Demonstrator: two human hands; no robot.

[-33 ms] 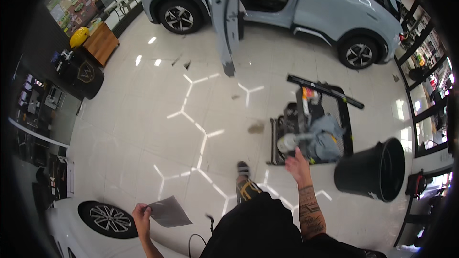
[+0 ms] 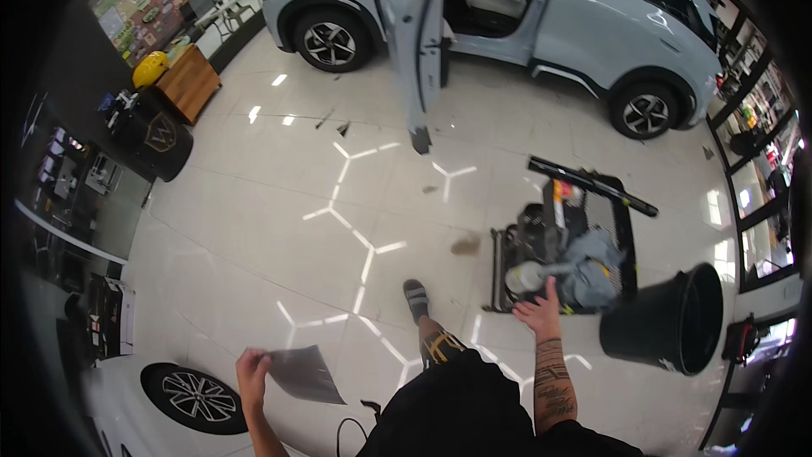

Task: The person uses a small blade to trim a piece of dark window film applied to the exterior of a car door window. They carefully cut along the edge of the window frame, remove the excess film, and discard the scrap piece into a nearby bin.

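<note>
My left hand [image 2: 251,370] pinches a dark grey, see-through sheet of film [image 2: 309,374] by its upper left corner, and the sheet hangs slightly curved. Ahead on the right, my right hand [image 2: 539,311] is open, palm up, with its fingers spread and nothing in it. Just beyond its fingertips is a pale spray bottle [image 2: 524,278], in a black cart [image 2: 628,241]. A crumpled blue-grey cloth [image 2: 592,269] lies in the cart beside the bottle.
A large black bucket [image 2: 647,332] stands right of the cart. A long black bar [image 2: 592,184] lies across the cart's far end. Ahead is a light blue car [image 2: 626,25] with an open door [image 2: 414,51]. A white car's wheel [image 2: 193,398] is at lower left.
The head view has shifted, so the surroundings sit lower and farther right. My right hand's fingers are more spread by the bottle. My left hand still holds the film.
</note>
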